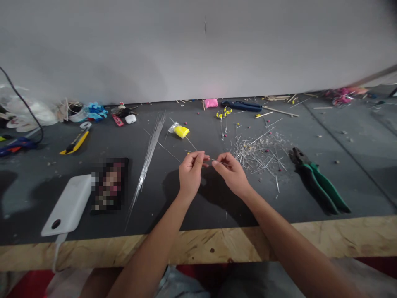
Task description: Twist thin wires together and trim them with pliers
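Note:
My left hand (190, 171) and my right hand (231, 173) are held close together above the dark table mat (198, 198), both pinching one thin silver wire (211, 159) that runs between their fingertips. A bundle of long straight wires (149, 155) lies on the mat to the left of my hands. To the right is a scattered pile of short cut wire pieces (257, 153). A small bag of yellow clay (180, 131) lies just beyond my hands.
Green-handled pliers (319, 182) lie at the right. A white power bank (70, 205) and a phone (110, 184) sit at the left, with a yellow utility knife (75, 142) behind. Pink clay (211, 103), a blue tool (242, 106) and wooden sticks (281, 111) line the wall.

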Action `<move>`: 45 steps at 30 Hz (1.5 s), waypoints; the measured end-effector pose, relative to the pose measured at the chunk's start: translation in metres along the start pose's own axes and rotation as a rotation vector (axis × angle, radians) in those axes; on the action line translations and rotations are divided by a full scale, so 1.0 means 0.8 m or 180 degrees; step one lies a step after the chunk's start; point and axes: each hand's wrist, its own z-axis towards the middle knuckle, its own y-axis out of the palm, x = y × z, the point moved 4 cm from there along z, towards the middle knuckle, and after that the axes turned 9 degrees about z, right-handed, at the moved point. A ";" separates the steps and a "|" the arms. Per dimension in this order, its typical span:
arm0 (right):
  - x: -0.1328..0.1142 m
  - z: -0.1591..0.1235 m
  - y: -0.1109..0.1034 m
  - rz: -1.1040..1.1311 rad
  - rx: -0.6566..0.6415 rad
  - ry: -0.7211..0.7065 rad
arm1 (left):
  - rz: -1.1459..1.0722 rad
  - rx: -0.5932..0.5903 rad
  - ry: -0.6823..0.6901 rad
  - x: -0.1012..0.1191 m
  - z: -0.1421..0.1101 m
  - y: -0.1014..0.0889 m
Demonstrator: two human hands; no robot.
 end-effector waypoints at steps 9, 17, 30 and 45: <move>0.008 -0.026 0.036 0.0102 -0.0830 0.0628 | 0.1047 0.0223 0.0652 0.010 -0.007 -0.010; 0.031 -0.024 0.037 0.0089 -0.0722 0.0990 | 0.1247 -0.0226 0.0912 0.013 -0.021 -0.002; 0.026 -0.016 0.032 0.0236 0.0125 0.0253 | -0.0188 -0.0178 -0.0050 -0.009 0.015 -0.007; 0.001 0.003 -0.026 0.0631 0.1256 -0.0667 | -0.0668 -0.0381 -0.0590 -0.002 0.018 -0.017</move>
